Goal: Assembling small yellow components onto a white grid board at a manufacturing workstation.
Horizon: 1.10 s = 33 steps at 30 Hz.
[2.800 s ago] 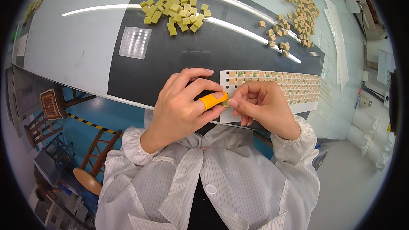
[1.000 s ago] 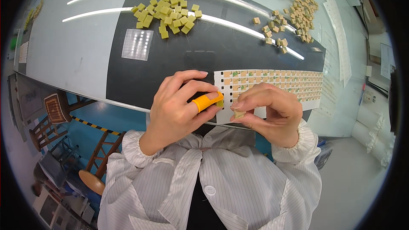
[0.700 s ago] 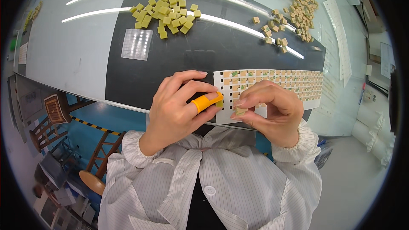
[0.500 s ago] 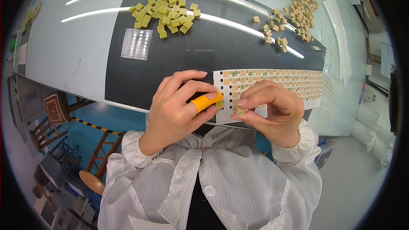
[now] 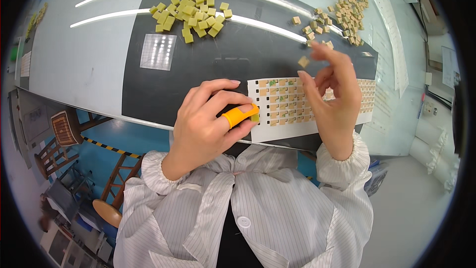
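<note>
My left hand [image 5: 201,121] is closed at the left edge of a white sticker sheet [image 5: 282,133] printed with rows of tan labels and small black squares. Its fingers pinch a yellow-green cube [image 5: 255,118], mostly hidden, and an orange sleeve [image 5: 238,116] sits on one finger. Above the sheet my right hand [image 5: 338,97] is open, thumb and fingers spread and slightly blurred. Just off its fingertips, over the dark mat, is a small tan-faced block [image 5: 303,62] that no finger appears to grip.
Plain yellow-green cubes [image 5: 191,12] are heaped at the far left of the black mat [image 5: 208,62], beside a clear gridded film [image 5: 158,52]. Many tan-faced blocks [image 5: 347,10] spread across the far right. A long white strip [image 5: 391,39] lies along the right side of the table.
My right hand has moved away from the sheet toward the tan-faced blocks and its pinch has opened, letting go of the small block. The left hand stays in place.
</note>
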Tool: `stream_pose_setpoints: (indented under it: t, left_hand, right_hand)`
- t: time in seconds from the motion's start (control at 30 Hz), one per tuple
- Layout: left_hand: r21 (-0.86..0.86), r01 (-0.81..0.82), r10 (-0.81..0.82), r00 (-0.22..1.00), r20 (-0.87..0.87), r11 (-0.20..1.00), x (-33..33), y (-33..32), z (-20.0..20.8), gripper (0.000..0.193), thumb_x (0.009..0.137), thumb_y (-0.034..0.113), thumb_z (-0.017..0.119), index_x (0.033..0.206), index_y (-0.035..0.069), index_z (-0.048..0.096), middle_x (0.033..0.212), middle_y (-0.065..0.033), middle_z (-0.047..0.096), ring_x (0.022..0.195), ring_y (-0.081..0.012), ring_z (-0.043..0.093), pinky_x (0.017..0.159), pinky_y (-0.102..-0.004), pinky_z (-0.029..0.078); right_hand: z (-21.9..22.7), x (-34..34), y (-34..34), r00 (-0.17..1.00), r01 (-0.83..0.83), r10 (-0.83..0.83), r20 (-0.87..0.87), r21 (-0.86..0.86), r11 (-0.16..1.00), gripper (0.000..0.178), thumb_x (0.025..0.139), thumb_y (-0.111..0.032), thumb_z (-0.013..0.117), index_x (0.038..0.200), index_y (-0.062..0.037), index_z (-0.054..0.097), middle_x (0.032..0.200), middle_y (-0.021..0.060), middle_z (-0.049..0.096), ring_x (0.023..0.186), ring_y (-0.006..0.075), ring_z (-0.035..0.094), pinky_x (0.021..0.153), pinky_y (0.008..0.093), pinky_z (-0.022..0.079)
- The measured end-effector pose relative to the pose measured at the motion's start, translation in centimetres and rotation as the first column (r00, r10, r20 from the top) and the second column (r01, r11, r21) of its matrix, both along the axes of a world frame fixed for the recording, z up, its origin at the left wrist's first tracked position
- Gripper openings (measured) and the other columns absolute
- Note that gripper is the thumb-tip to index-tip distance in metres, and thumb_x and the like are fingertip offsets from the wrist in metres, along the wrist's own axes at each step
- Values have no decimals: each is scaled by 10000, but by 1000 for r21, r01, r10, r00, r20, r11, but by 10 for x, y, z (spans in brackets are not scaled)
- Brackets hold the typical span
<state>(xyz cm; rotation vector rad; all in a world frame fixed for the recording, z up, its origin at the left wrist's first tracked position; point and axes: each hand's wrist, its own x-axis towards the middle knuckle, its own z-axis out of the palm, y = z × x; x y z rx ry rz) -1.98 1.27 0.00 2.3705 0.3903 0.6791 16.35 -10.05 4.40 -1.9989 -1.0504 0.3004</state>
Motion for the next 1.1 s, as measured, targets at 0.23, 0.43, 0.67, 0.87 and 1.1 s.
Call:
stream_pose_setpoints:
  t: [0.23, 0.43, 0.67, 0.87, 1.1]
  left_hand:
    - [-15, -7, 7, 1000, -14, 1000, 0, 0, 0, 261, 597, 126, 866, 820, 79, 738, 926, -7, 702, 1024, -252, 635, 802, -361, 490]
    - [-9, -20, 20, 1000, 14, 1000, 2, 0, 0, 214, 650, 150, 836, 796, 84, 694, 934, 25, 683, 1020, -221, 630, 768, -350, 480]
    - [-12, -19, 19, 1000, 11, 1000, 1, 0, 1, 209, 649, 145, 833, 786, 77, 691, 948, 24, 680, 1027, -222, 626, 768, -350, 480]
    - [-17, -13, 13, 1000, 10, 1000, 1, 0, 0, 207, 652, 137, 830, 803, 83, 700, 951, 25, 679, 1037, -223, 623, 774, -350, 482]
    - [-44, -5, 5, 1000, 2, 999, 1, 1, 1, 210, 644, 126, 827, 801, 74, 698, 970, 16, 677, 1058, -228, 615, 776, -353, 480]
  right_hand:
    - [-18, -17, -5, 966, -252, 256, 42, -83, 964, 202, 783, 48, 730, 969, -22, 693, 926, 57, 628, 700, 118, 596, 604, 248, 491]
    - [-20, -24, -4, 950, -244, 258, 177, -99, 965, 151, 772, 25, 751, 905, -22, 697, 852, 61, 630, 730, 155, 634, 628, 265, 523]
    - [-21, -28, -4, 976, -167, 181, 120, -117, 979, 140, 766, 18, 763, 884, -23, 698, 847, 63, 628, 708, 161, 631, 607, 260, 524]
    - [-21, -27, -6, 966, -185, 205, 156, -134, 974, 138, 781, 8, 762, 897, -10, 689, 841, 64, 622, 698, 146, 630, 608, 250, 525]
    - [-20, -26, -4, 979, -176, 191, 77, -174, 969, 113, 802, 25, 735, 882, 1, 659, 837, 62, 613, 688, 145, 625, 629, 249, 518]
